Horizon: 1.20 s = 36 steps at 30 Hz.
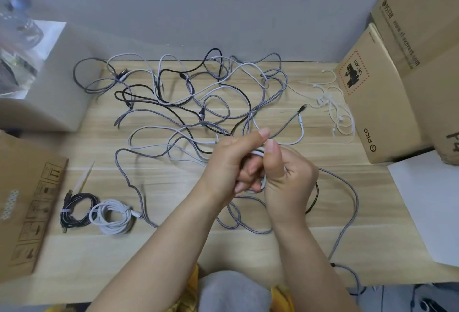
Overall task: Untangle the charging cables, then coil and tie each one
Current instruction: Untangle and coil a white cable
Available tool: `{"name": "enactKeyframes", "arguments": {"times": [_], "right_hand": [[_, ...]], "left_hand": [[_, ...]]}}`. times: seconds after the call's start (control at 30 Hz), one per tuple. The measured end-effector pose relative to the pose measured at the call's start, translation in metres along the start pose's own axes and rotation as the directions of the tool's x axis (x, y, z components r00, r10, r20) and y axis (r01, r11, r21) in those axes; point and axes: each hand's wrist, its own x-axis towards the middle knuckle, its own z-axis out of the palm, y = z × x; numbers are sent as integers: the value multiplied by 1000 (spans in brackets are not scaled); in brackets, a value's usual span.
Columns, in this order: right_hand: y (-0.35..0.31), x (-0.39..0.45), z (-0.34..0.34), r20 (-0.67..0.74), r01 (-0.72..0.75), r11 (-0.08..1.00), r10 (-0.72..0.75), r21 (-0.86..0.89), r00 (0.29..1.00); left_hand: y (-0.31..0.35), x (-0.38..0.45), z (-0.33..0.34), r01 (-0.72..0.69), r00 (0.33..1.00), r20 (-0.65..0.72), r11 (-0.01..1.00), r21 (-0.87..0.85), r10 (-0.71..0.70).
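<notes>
Both my hands close together on one white cable (258, 153) above the middle of the wooden table (248, 249): my left hand (228, 162) curls its fingers round the small coil, thumb raised over the top, and my right hand (285, 175) pinches the same coil from the other side, thumb pressed against the strand. The coil itself is mostly hidden between my fingers; only a short white arc shows. Beyond my hands lies the tangle of cables (193, 95), grey braided, white and black strands crossing one another across the far half of the table. A long grey braided cable (347, 187) loops out to the right of my right wrist and runs down off the near edge. At near left, two finished coils lie touching: a black coiled cable (74, 209) and a white coiled cable (111, 217), each tied. White cable ties (332, 105) lie scattered at far right, just beside a cardboard box (367, 103). A flat carton (27, 202) rests at the left edge.
</notes>
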Motion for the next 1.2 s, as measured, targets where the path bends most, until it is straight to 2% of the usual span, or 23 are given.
{"name": "enactKeyframes", "arguments": {"times": [0.27,0.33,0.43,0.47,0.53,0.63,0.73,0.8,0.97,1.03,1.1,1.2], "right_hand": [[6,5,2,-104,112,984,-127,-140,986],[5,6,1,-108,194,959,-220,-207,970],[4,7,7,-76,359,848,-418,-389,905],[5,9,8,-80,346,860,-402,-376,912],[8,16,8,-99,244,938,-276,-247,956],[16,27,1,-112,-45,998,39,-46,993],[32,39,-4,-69,-328,939,336,106,939],[43,45,-5,10,-403,912,403,83,915],[67,71,-19,239,-498,866,495,-53,835],[89,90,-32,161,-525,843,538,-117,827],[115,109,-49,-56,-534,810,537,-242,841],[152,129,-80,-333,-590,577,494,-565,803]], "left_hand": [[-7,3,19,-169,967,-197,986,-6,165],[-7,8,18,-162,956,-253,987,-22,151],[-8,20,9,-207,901,-394,978,-24,181],[-8,23,8,-202,894,-413,979,-27,173],[-5,28,8,-149,910,-393,989,-15,131],[-3,30,9,-66,977,-206,997,-34,58],[-7,34,5,-51,999,16,998,-43,51],[-9,37,3,-73,996,48,997,18,72],[-16,46,-6,-67,994,-72,985,159,79],[-20,48,-9,-47,991,-113,984,173,67],[-22,50,-12,-38,988,-142,984,172,63],[-23,51,-13,-33,987,-151,984,174,59]]}}
